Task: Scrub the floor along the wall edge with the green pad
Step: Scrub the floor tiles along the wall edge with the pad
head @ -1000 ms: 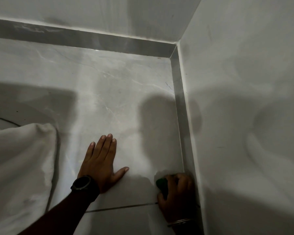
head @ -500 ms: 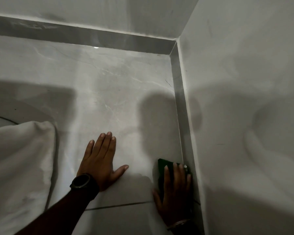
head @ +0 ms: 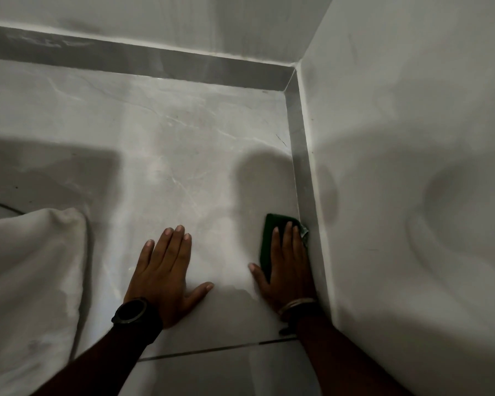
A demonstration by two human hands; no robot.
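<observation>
The green pad point(head: 270, 235) lies flat on the grey marble floor point(head: 183, 155), tight against the grey skirting strip point(head: 303, 178) of the right wall point(head: 412, 138). My right hand point(head: 287, 267) presses down on it with the fingers stretched out; the pad's far end and left edge show beyond my fingers. A metal bangle circles that wrist. My left hand point(head: 166, 270) rests flat on the floor to the left, fingers spread, holding nothing. A black watch sits on its wrist.
White cloth point(head: 32, 281) is bunched on the floor at the left. The back wall's skirting point(head: 143, 61) meets the right skirting in a corner at the upper right. A dark grout line point(head: 217, 350) crosses the floor behind my hands.
My right hand has slid the pad forward along the right wall's skirting, and its fingers have gone from curled over the pad to flat on it. My left hand has stayed put.
</observation>
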